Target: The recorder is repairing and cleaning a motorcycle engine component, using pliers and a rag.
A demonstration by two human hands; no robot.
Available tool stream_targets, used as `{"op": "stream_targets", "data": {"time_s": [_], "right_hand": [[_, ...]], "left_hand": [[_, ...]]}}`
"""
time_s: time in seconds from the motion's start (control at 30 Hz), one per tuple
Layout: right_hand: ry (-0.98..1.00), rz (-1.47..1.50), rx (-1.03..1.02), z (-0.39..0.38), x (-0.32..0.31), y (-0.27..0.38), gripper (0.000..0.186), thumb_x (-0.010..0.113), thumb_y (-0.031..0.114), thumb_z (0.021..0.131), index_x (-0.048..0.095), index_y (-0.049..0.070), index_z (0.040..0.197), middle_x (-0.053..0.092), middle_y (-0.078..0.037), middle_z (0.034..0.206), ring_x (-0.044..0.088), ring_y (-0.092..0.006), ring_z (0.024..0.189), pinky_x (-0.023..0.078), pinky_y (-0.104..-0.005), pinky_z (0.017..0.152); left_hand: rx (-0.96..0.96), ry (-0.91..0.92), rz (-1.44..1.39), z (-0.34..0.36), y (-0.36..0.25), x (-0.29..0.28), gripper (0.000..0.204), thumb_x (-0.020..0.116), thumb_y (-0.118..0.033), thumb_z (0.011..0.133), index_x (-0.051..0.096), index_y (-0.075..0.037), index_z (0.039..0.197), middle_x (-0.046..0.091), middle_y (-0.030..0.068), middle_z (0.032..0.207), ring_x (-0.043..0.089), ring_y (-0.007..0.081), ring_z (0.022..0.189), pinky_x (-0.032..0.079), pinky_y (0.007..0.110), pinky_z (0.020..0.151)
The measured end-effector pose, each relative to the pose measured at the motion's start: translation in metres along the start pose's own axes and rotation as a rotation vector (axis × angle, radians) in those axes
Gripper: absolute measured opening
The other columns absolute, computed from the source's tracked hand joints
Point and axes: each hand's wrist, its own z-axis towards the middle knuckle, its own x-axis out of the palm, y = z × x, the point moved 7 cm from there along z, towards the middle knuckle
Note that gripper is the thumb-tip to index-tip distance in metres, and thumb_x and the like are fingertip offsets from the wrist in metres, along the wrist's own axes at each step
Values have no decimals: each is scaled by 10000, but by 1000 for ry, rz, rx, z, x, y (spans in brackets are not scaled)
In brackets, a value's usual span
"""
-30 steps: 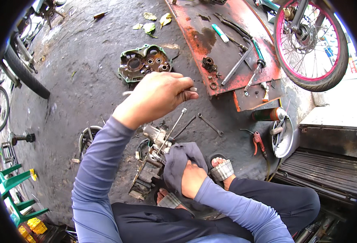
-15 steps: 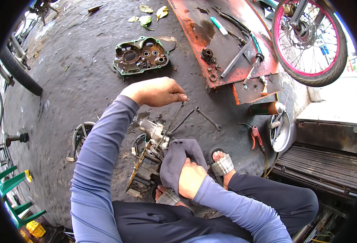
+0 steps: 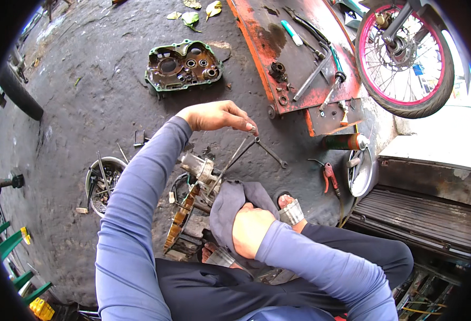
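Observation:
My left hand (image 3: 219,116) reaches out above the floor, fingers drawn together. Its fingertips hover at or just above the upper end of a wrench (image 3: 272,153), and whether they touch it or pinch something small I cannot tell. A thin metal rod (image 3: 235,154) slants below them towards a metal engine part (image 3: 199,170) with a brown-stained flat edge. Close to my body, my right hand (image 3: 253,230) grips a bunched dark grey cloth (image 3: 230,206). The cloth lies against the engine part and covers some of it; the fingers are partly hidden in its folds.
An oily engine casing half (image 3: 184,67) lies farther out. A red metal board (image 3: 299,59) with tools is at far right, beside a pink-rimmed wheel (image 3: 404,59). Nearer are a spray can (image 3: 345,142), a red air gun (image 3: 330,177) and a bowl of parts (image 3: 94,182).
My left hand has moved slightly right, closer to the wrench's upper end. My right hand stays on the cloth. The whole view has shifted a little.

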Motion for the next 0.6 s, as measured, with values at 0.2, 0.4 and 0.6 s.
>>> {"op": "stream_targets", "data": {"time_s": [0.2, 0.4, 0.6], "right_hand": [[144, -179, -311, 23, 8, 2, 374, 595, 198, 837, 673, -12, 1137, 727, -203, 909, 706, -384, 779, 564, -464, 743], [574, -541, -361, 59, 58, 1, 225, 650, 214, 807, 711, 63, 962, 678, -98, 779, 670, -286, 754, 517, -383, 697], [584, -13, -25, 26, -12, 9, 348, 677, 211, 882, 747, 50, 1183, 677, -240, 1284, 636, -437, 1212, 517, -438, 1006]], "left_hand": [[48, 26, -95, 12, 8, 0, 348, 614, -309, 983, 783, -20, 1080, 665, -9, 841, 518, 101, 816, 448, 282, 817], [29, 10, -8, 16, 6, 2, 379, 614, -306, 990, 766, 34, 1063, 620, -1, 844, 532, 114, 863, 442, 282, 876], [184, 110, -89, 11, 2, 5, 360, 611, -276, 971, 764, 38, 1058, 705, 53, 1004, 569, 126, 918, 444, 326, 952]]}}
